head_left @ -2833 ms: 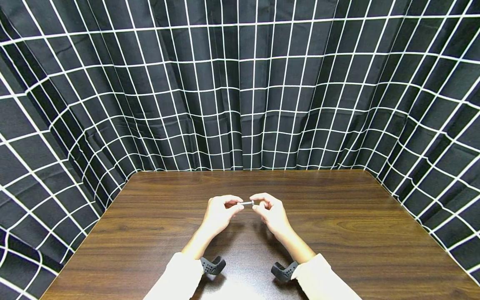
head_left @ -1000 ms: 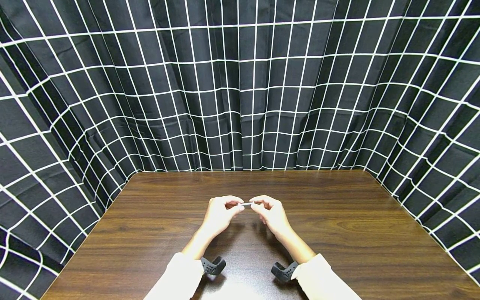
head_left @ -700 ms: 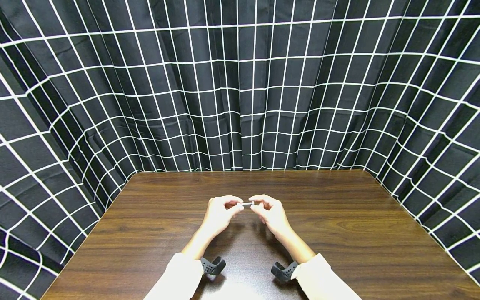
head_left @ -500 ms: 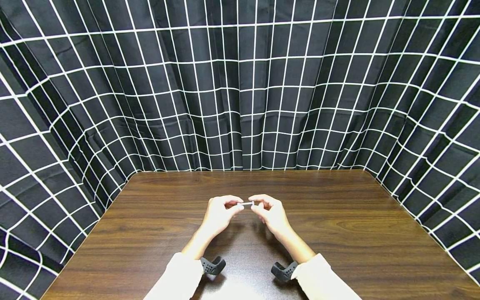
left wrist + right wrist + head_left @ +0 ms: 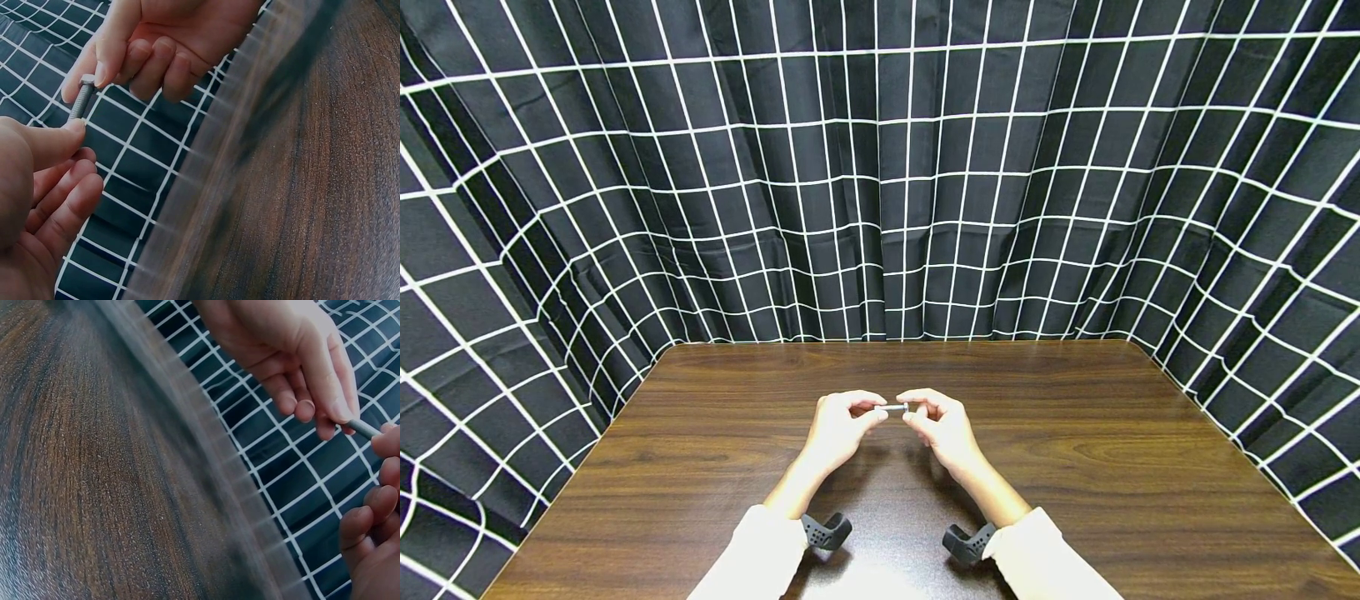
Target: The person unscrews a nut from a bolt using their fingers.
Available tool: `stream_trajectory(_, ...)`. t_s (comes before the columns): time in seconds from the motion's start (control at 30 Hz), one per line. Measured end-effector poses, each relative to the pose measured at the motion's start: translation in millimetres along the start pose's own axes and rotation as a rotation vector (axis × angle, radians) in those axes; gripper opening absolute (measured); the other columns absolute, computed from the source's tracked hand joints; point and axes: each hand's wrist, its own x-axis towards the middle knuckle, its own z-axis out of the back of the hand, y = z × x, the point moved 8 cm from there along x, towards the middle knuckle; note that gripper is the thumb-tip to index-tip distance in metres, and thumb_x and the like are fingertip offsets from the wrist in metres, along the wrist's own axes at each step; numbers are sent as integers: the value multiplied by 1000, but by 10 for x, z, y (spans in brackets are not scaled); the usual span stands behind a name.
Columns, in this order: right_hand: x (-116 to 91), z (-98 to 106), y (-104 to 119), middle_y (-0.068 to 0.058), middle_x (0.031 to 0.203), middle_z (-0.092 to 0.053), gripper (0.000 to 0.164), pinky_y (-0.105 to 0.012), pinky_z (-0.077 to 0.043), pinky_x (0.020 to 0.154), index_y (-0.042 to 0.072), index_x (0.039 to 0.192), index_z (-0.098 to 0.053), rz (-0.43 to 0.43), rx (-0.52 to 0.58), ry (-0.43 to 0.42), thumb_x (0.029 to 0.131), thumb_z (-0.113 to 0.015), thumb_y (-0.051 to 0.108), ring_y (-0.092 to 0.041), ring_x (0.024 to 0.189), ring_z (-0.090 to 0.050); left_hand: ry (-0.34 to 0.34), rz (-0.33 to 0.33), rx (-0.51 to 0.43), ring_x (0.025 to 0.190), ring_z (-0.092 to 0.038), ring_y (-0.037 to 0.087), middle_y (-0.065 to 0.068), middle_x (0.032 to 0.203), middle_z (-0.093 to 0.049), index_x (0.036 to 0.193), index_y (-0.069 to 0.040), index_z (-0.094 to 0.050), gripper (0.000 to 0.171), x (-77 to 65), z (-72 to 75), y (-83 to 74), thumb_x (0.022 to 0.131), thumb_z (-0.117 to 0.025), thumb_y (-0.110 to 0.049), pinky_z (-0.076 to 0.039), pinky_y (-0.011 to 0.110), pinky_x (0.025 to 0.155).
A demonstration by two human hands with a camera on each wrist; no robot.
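Observation:
A grey metal hex bolt [image 5: 892,407] lies roughly level between my two hands, above the table. My left hand [image 5: 841,425] pinches its threaded end between thumb and index finger; that end is hidden by the fingertips. My right hand [image 5: 942,423] has thumb and index finger on either side of the bolt's hex head [image 5: 87,79], with the thumb tip right at it in the left wrist view. The other fingers of the right hand are curled beneath. From the right wrist, only a short length of shank [image 5: 362,429] shows between the fingertips.
The brown wood-grain table [image 5: 700,467] spreads under both arms. A black curtain with a white grid [image 5: 880,183] surrounds its back and sides. Dark wrist straps [image 5: 826,532] sit at both white sleeves.
A second ago the right fingertips covered the bolt head; since then they have spread slightly and the head shows between them. The left hand has kept its place and pinch.

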Motion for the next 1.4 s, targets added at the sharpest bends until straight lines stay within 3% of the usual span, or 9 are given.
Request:
stream_trajectory(0.23, 3, 14, 23, 5, 56, -45, 34, -19, -32, 41, -7, 113, -63, 55, -33, 3, 80, -68, -10, -5, 45, -39, 10, -5, 18, 61, -66, 33, 2, 81, -72, 96, -2, -73, 15, 3, -12, 3, 84, -75, -10, -51, 22, 52)
stream_trajectory(0.37, 2, 36, -33, 5, 54, -43, 28, -18, -30, 40, -6, 110, -64, -14, -38, -33, 84, -71, -1, -5, 43, -37, 13, -12, 28, 60, -66, 31, 1, 80, -72, 95, -4, -73, 14, -1, -19, -3, 84, -75, -11, -50, 21, 52)
stream_trajectory(0.57, 0, 80, -84, 6, 57, -44, 18, -21, -29, 50, -6, 90, -69, -154, -145, -119, 92, -66, 11, -7, 53, -37, 16, -22, 27, 61, -67, 30, 0, 80, -72, 95, -5, -74, 13, -10, -20, -19, 83, -76, -10, -51, 21, 53)
stream_trajectory(0.77, -33, 53, 190, 1, 67, -64, 27, -28, -40, 69, -11, 77, -64, -180, -199, -114, 93, -63, 10, -12, 70, -50, 21, -25, 17, 62, -68, 31, 2, 81, -72, 96, -3, -73, 15, -7, -23, -9, 83, -76, -10, -52, 22, 54)
stream_trajectory(0.97, -52, 26, 301, -3, 66, -62, 24, -25, -40, 66, -9, 74, -64, -178, -210, -109, 92, -64, 6, -13, 68, -50, 10, -18, 32, 60, -66, 20, 0, 81, -72, 95, -7, -74, 13, -14, -15, -5, 83, -76, -11, -51, 21, 54)
stream_trajectory(1.2, -45, 23, 273, 5, 59, -51, 11, -22, -31, 56, -9, 87, -66, -158, -139, -90, 89, -66, 2, -6, 59, -38, -11, -17, 32, 57, -62, 13, -2, 77, -70, 95, -5, -74, 13, -13, 0, -3, 83, -76, -9, -48, 21, 52)
stream_trajectory(1.4, -45, 14, 257, 7, 58, -55, 11, -21, -33, 57, -10, 94, -66, -138, -99, -76, 88, -66, -1, -5, 58, -41, -15, -19, 48, 56, -64, 20, -3, 76, -70, 95, -5, -74, 13, -3, 10, -11, 83, -76, -9, -49, 22, 51)
